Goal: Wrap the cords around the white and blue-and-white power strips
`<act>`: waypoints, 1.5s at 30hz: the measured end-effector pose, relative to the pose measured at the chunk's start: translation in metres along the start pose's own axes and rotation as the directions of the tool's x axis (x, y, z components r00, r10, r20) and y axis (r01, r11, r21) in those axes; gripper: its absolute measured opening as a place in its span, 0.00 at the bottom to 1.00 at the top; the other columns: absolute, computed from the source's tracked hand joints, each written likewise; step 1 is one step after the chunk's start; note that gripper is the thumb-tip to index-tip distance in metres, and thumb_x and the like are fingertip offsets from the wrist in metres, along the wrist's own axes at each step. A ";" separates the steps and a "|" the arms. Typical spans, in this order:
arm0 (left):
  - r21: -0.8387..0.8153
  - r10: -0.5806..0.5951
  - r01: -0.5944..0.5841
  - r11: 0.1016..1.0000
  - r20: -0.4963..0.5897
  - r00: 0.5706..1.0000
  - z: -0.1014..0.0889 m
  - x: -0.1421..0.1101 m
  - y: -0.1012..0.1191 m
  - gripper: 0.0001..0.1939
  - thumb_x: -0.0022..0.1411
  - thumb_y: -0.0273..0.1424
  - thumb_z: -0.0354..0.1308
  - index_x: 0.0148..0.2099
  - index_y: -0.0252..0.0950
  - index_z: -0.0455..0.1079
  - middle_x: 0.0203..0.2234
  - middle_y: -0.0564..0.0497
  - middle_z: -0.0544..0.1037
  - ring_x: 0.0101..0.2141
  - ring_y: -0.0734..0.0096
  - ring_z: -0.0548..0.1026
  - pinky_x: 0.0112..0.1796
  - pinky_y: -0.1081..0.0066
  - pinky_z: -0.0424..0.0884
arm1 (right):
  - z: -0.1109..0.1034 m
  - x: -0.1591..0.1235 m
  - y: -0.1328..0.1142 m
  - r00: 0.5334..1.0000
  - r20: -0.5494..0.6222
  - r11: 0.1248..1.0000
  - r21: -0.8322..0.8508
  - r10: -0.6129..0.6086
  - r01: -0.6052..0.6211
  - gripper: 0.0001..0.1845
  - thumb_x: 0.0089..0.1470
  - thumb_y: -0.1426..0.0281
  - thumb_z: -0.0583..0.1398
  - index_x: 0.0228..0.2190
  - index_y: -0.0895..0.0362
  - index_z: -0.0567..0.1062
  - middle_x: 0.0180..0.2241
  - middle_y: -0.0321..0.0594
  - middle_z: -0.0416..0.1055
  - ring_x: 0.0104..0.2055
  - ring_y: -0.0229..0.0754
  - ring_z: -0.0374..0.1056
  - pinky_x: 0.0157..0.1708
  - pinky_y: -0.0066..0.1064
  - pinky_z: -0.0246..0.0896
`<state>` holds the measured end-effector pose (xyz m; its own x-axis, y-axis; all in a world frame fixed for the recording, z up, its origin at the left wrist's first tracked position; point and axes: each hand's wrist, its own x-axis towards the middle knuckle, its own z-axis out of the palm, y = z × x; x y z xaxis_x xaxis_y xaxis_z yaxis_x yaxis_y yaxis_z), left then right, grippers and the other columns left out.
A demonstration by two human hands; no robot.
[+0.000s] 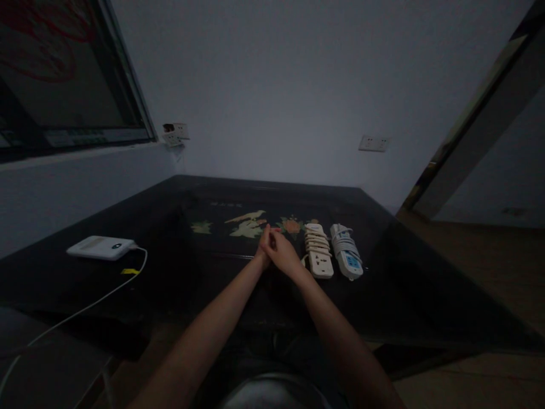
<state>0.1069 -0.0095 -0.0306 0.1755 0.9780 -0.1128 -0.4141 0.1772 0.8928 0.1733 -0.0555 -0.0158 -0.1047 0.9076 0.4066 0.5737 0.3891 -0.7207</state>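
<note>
Both my hands meet above the middle of the dark table (183, 284), pressed against each other. My left hand (263, 253) is partly covered by the other one, its fingers closed. Laid over it, my right hand (281, 250) is closed too, and no object shows between them. To the right of the hands lies a cream power strip (321, 266) with its cord wound round it. Beside that is a second power strip (352, 262), white with blue sockets, also wrapped in its cord. Neither strip is touched by a hand.
At the table's left lies a white power bank (100, 247) with a white cable (106, 295) trailing over the front edge. A yellow tag (130, 271) is by the cable. Wall sockets (373, 143) and a loose socket box (172, 138) are on the walls behind.
</note>
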 end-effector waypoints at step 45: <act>0.733 0.224 -0.570 0.371 0.525 0.821 0.010 -0.010 -0.034 0.10 0.57 0.27 0.52 0.38 0.35 0.73 0.31 0.51 0.76 0.33 0.70 0.72 0.37 0.73 0.67 | -0.086 -0.026 0.050 0.900 -0.218 0.707 -0.559 0.378 -0.433 0.46 0.45 0.61 0.63 0.62 0.55 0.53 0.58 0.57 0.53 0.54 0.61 0.61 0.47 0.43 0.57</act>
<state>0.1285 -0.0260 -0.0552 0.5206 0.7848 0.3363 0.4014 -0.5726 0.7149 0.2750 -0.0729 -0.0143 0.2999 0.9292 0.2161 0.9052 -0.2057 -0.3718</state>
